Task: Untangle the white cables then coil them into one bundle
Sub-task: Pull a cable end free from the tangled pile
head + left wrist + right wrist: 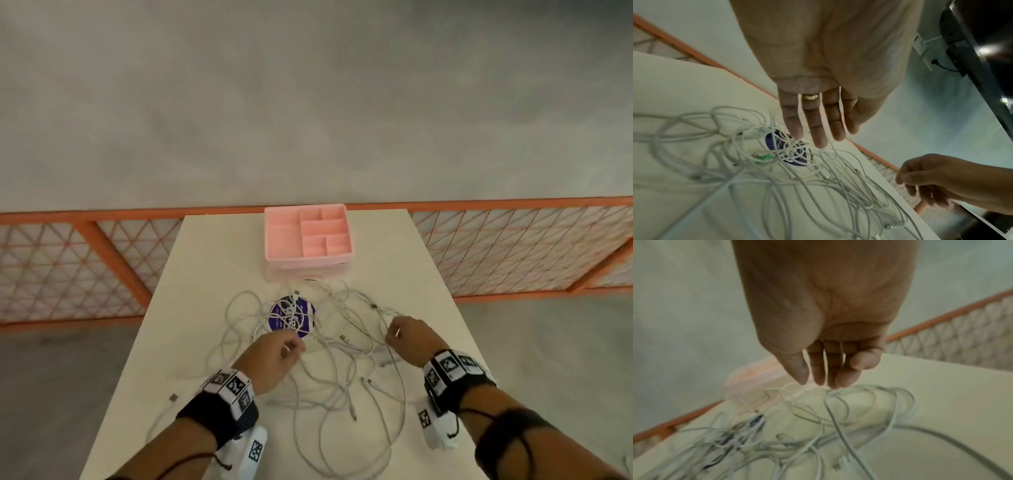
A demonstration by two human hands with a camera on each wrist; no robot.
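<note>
- Cables point(329, 349), white and thin, are lying in one loose tangle across the near half of the table point(205, 260), spreading left to right between the two hands, densest over a purple round sticker point(292, 317).
- Left hand point(274, 356) is hovering just over the tangle's middle, fingers point(813, 123) straight and spread in the wrist view, holding nothing.
- Right hand point(409, 337) is hovering at the tangle's right edge, fingertips point(818, 374) pointing down just above the loops; whether any strand is pinched I cannot tell, since the wrist view is blurred.
- Judging by position, the left hand is nearer the knot, the right nearer the loose outer loops.
- Beyond the tangle a pink compartment tray point(274, 219) is sitting.
</note>
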